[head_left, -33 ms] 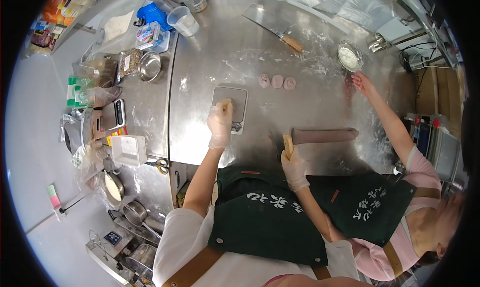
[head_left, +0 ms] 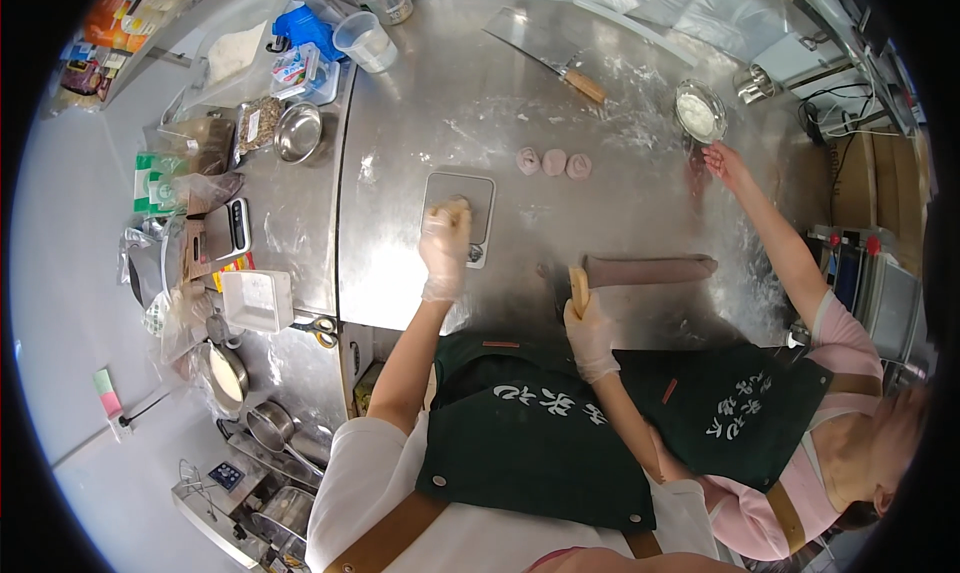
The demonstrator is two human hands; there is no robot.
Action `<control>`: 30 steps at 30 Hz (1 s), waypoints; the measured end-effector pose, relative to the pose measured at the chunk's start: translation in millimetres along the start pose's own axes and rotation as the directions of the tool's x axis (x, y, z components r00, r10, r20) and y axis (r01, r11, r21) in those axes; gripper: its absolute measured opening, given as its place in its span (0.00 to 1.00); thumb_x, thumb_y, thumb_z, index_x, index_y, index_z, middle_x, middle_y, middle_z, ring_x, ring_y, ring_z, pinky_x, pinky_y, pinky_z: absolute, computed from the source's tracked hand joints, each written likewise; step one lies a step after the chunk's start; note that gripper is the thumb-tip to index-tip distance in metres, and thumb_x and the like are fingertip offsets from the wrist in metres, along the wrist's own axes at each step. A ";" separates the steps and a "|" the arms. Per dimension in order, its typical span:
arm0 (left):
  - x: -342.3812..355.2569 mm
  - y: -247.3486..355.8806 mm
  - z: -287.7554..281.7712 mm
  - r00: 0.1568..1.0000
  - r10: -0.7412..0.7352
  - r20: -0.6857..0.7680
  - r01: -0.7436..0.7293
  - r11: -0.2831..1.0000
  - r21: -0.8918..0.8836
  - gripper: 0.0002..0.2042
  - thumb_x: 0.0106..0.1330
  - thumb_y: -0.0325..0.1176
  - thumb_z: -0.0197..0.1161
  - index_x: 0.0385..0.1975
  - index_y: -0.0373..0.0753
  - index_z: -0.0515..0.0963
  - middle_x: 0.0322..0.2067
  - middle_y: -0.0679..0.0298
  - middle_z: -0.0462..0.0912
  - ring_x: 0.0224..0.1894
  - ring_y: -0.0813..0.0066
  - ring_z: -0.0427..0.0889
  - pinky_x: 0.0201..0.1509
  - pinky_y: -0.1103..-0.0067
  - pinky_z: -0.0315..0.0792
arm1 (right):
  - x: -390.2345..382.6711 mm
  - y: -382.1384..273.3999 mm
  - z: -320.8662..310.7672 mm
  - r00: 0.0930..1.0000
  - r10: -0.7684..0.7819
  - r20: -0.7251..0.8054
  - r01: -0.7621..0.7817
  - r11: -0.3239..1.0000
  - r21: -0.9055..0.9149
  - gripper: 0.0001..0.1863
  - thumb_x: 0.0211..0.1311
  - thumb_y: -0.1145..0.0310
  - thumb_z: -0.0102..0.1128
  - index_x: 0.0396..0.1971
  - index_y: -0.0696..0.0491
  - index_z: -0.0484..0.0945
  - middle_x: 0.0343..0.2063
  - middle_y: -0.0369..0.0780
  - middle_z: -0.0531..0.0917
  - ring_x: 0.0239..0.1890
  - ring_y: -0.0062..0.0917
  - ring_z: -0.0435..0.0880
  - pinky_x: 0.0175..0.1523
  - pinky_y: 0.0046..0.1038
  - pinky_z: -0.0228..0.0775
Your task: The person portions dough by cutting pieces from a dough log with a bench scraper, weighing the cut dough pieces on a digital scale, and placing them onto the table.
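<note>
My left hand, in a clear glove, hovers over a small kitchen scale. Its fingers are bunched together, and what they hold, if anything, is hidden. My gloved right hand is closed around the pale handle of a dough scraper, whose dark blade is hard to make out against the steel. Just right of the scraper lies a long purplish dough log. Beyond the scale, three pieces of pinkish dough sit in a row.
At my right a co-worker's hand touches near a bowl of flour. A wooden-handled knife lies at the far side of the steel table. Bags, a metal bowl and a white tub crowd the left side.
My left hand has shifted slightly to the right over the scale. My right hand with the scraper has barely moved.
</note>
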State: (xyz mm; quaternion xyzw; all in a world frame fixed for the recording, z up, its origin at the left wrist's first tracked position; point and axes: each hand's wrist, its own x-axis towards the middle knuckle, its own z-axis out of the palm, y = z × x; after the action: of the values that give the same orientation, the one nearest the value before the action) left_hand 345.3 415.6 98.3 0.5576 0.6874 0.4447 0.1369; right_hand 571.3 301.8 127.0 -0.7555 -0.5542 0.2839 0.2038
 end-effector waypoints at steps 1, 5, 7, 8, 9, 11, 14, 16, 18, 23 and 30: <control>-13.3 3.2 1.9 0.997 0.044 0.061 -0.047 0.998 0.045 0.07 0.54 0.26 0.65 0.32 0.44 0.79 0.30 0.60 0.79 0.32 0.61 0.79 0.33 0.71 0.74 | 0.1 -1.1 -1.6 1.000 0.000 0.004 0.000 1.000 -0.002 0.11 0.54 0.66 0.61 0.35 0.55 0.74 0.22 0.51 0.79 0.25 0.49 0.79 0.29 0.42 0.72; -73.2 5.0 37.8 0.872 0.135 0.470 -0.200 0.976 0.090 0.05 0.58 0.32 0.60 0.33 0.44 0.78 0.31 0.59 0.77 0.32 0.63 0.79 0.34 0.70 0.75 | 5.9 0.3 -5.4 0.998 0.025 -0.050 -0.025 1.000 0.014 0.11 0.54 0.66 0.61 0.33 0.56 0.74 0.21 0.52 0.79 0.25 0.48 0.79 0.30 0.42 0.72; -80.9 8.6 45.0 0.772 0.153 0.617 -0.256 0.963 0.082 0.05 0.58 0.32 0.59 0.32 0.44 0.77 0.30 0.60 0.77 0.32 0.63 0.79 0.34 0.70 0.75 | 6.6 1.4 -8.3 0.997 -0.011 -0.073 0.010 1.000 -0.016 0.11 0.54 0.65 0.61 0.32 0.56 0.74 0.21 0.52 0.79 0.26 0.48 0.79 0.30 0.42 0.72; -84.3 9.8 47.5 0.648 0.162 0.745 -0.312 0.948 0.065 0.04 0.57 0.32 0.57 0.30 0.44 0.77 0.30 0.60 0.76 0.33 0.63 0.78 0.33 0.70 0.75 | 6.2 0.8 -10.4 0.996 -0.009 -0.090 0.008 1.000 -0.012 0.11 0.54 0.65 0.62 0.32 0.56 0.74 0.21 0.52 0.79 0.26 0.48 0.79 0.30 0.41 0.72; -89.6 6.8 52.6 0.650 0.160 0.743 -0.312 0.948 0.068 0.04 0.57 0.32 0.57 0.30 0.44 0.77 0.30 0.60 0.76 0.33 0.63 0.78 0.33 0.70 0.75 | 6.9 0.7 -11.0 0.994 -0.008 -0.106 0.008 1.000 -0.006 0.11 0.54 0.65 0.62 0.31 0.56 0.74 0.21 0.52 0.78 0.26 0.48 0.79 0.30 0.41 0.72; -100.3 -1.3 57.9 0.681 0.295 0.671 -0.418 0.908 0.026 0.05 0.55 0.32 0.56 0.31 0.42 0.74 0.31 0.61 0.74 0.36 0.63 0.76 0.34 0.71 0.76 | 6.0 1.2 -12.2 0.995 0.003 -0.095 -0.001 1.000 0.017 0.11 0.53 0.65 0.62 0.31 0.56 0.74 0.20 0.52 0.78 0.26 0.48 0.79 0.30 0.41 0.72; -109.0 5.9 55.2 0.666 0.285 0.689 -0.470 0.878 0.092 0.11 0.56 0.31 0.55 0.38 0.37 0.73 0.36 0.60 0.74 0.39 0.62 0.75 0.36 0.72 0.76 | 3.4 2.6 -8.4 0.997 0.013 -0.081 -0.013 1.000 0.003 0.11 0.53 0.65 0.62 0.30 0.56 0.74 0.20 0.52 0.78 0.26 0.49 0.79 0.30 0.41 0.72; -111.8 1.7 55.3 0.668 0.318 0.673 -0.489 0.869 0.075 0.13 0.56 0.31 0.55 0.40 0.35 0.73 0.38 0.59 0.74 0.40 0.62 0.75 0.37 0.72 0.76 | 2.5 2.2 -6.0 0.997 -0.003 -0.073 0.001 1.000 -0.031 0.11 0.53 0.65 0.62 0.30 0.56 0.74 0.20 0.52 0.78 0.26 0.49 0.79 0.30 0.41 0.72; -112.9 1.9 53.7 0.666 0.354 0.657 -0.510 0.858 0.055 0.15 0.56 0.30 0.54 0.43 0.34 0.72 0.40 0.59 0.74 0.41 0.63 0.75 0.38 0.72 0.76 | 2.5 1.0 -3.9 0.999 -0.017 -0.047 0.016 0.999 -0.028 0.11 0.54 0.64 0.62 0.30 0.56 0.74 0.20 0.52 0.77 0.26 0.49 0.79 0.30 0.41 0.71; -105.0 14.6 37.6 0.692 0.358 0.627 -0.437 0.899 -0.031 0.15 0.56 0.29 0.56 0.45 0.37 0.73 0.42 0.60 0.75 0.41 0.62 0.75 0.40 0.70 0.75 | 4.3 -1.0 -7.4 0.999 0.012 -0.050 -0.014 1.000 -0.023 0.11 0.54 0.64 0.61 0.29 0.56 0.74 0.19 0.52 0.77 0.26 0.49 0.79 0.29 0.41 0.71; -38.8 -13.3 -2.1 0.930 0.156 0.333 -0.211 0.968 0.137 0.03 0.55 0.30 0.62 0.28 0.44 0.74 0.31 0.60 0.76 0.34 0.59 0.76 0.36 0.69 0.72 | 5.3 12.9 -13.1 0.995 0.007 -0.101 -0.013 0.998 -0.060 0.10 0.54 0.65 0.61 0.31 0.54 0.75 0.19 0.51 0.78 0.24 0.48 0.79 0.29 0.41 0.71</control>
State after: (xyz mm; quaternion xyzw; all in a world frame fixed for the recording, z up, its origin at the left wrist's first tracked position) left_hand 348.6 380.3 77.4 0.6938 0.6362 0.2993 0.1560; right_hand 590.4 303.0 127.7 -0.7774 -0.5478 0.2295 0.2072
